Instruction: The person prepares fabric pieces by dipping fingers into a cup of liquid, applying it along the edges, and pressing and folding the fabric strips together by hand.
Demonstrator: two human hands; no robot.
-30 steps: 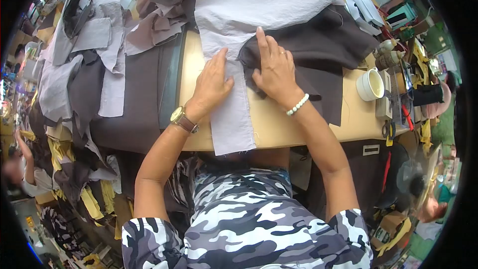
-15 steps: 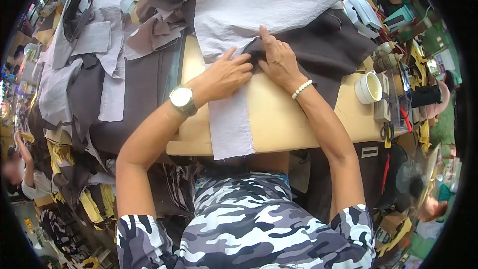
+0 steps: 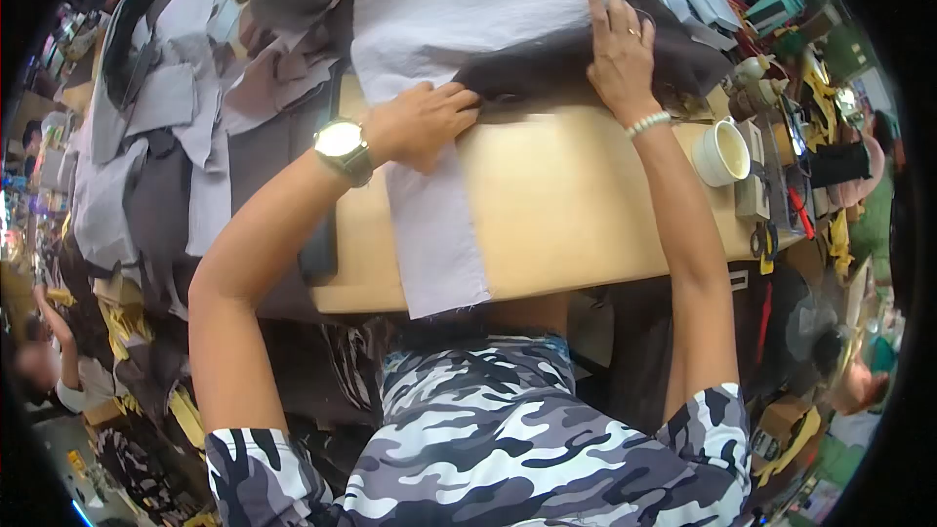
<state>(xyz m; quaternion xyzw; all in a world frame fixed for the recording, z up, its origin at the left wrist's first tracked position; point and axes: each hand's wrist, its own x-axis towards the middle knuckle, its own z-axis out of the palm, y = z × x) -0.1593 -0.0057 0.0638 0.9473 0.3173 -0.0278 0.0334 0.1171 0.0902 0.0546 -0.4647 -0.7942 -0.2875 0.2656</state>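
A large cloth, pale grey (image 3: 468, 10) on one face and dark brown (image 3: 547, 63) on the other, lies over the far part of the wooden table. My left hand (image 3: 425, 122), with a watch on the wrist, has its fingers bent and closed at the cloth's near edge; the fingertips are partly hidden. Beneath it a pale grey strip (image 3: 439, 234) runs down past the table's front edge. My right hand (image 3: 622, 54), wearing a bead bracelet, lies flat on the cloth further right with its fingers stretched out.
Heaped grey and dark cloth pieces (image 3: 161, 98) cover the left side. On the right stand a white cup (image 3: 720, 153), small bottles (image 3: 756, 78) and scissors (image 3: 766, 239). The wooden tabletop (image 3: 556, 205) ends close to my body. Another person's arm (image 3: 59, 332) shows far left.
My right hand has moved right and away from me along the cloth, apart from my left hand. My left hand has shifted slightly left, its fingers drawing together. The dark part lies more stretched out.
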